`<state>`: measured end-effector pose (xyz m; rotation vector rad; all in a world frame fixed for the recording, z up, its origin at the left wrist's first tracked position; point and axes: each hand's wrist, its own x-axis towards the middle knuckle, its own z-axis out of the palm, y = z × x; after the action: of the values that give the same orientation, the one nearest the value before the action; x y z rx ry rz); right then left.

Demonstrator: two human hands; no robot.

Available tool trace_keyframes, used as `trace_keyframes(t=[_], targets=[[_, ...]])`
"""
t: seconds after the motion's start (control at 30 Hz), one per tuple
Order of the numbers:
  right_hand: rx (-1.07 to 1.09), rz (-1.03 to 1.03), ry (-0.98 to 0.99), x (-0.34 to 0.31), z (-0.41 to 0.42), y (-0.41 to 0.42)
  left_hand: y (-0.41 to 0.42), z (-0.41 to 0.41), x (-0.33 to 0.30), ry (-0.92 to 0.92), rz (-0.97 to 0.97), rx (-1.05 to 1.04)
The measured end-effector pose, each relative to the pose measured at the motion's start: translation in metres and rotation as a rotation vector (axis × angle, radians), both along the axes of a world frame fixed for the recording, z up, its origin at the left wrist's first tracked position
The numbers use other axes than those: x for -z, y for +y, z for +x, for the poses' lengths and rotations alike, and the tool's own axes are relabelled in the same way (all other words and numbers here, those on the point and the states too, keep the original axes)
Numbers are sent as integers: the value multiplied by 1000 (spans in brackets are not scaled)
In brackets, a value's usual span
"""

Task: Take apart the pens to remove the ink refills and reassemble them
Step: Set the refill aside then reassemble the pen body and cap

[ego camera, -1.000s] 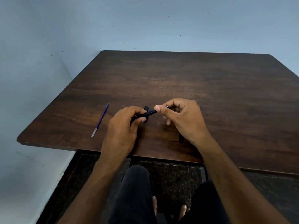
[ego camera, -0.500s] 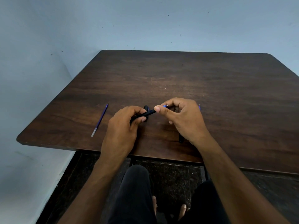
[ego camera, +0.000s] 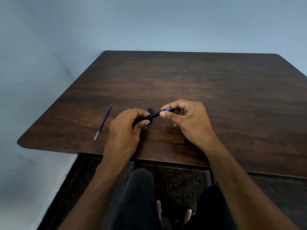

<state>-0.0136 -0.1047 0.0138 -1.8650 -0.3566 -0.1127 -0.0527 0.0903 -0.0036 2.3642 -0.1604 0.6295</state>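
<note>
Both hands hold one black pen (ego camera: 153, 115) just above the brown table (ego camera: 182, 77). My left hand (ego camera: 127, 130) grips the barrel's rear part. My right hand (ego camera: 187, 120) pinches the front end, where a blue piece (ego camera: 168, 109) shows between thumb and forefinger. A black pen cap (ego camera: 150, 111) lies on the table right behind the pen. A loose blue ink refill (ego camera: 103, 122) with a clear end lies on the table to the left of my left hand. Another dark pen part (ego camera: 186, 142) pokes out under my right wrist, mostly hidden.
The table's front edge (ego camera: 149, 156) runs just below my wrists, with my knees and bare feet beneath. Blue walls close in at the left and behind the table.
The right hand's fingers have shifted slightly on the pen's front end, showing a little more of the blue piece. The left hand and the refill have stayed put.
</note>
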Motion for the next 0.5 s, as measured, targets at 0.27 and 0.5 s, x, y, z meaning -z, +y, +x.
trace_keyframes(t=[0.27,0.5], targets=[[5,15,-5,1,0,2,2,-4,-2,-62,-17,-18],[-12,-11,-11,2,1,4,3,-5,-1,-69,-39,-31]])
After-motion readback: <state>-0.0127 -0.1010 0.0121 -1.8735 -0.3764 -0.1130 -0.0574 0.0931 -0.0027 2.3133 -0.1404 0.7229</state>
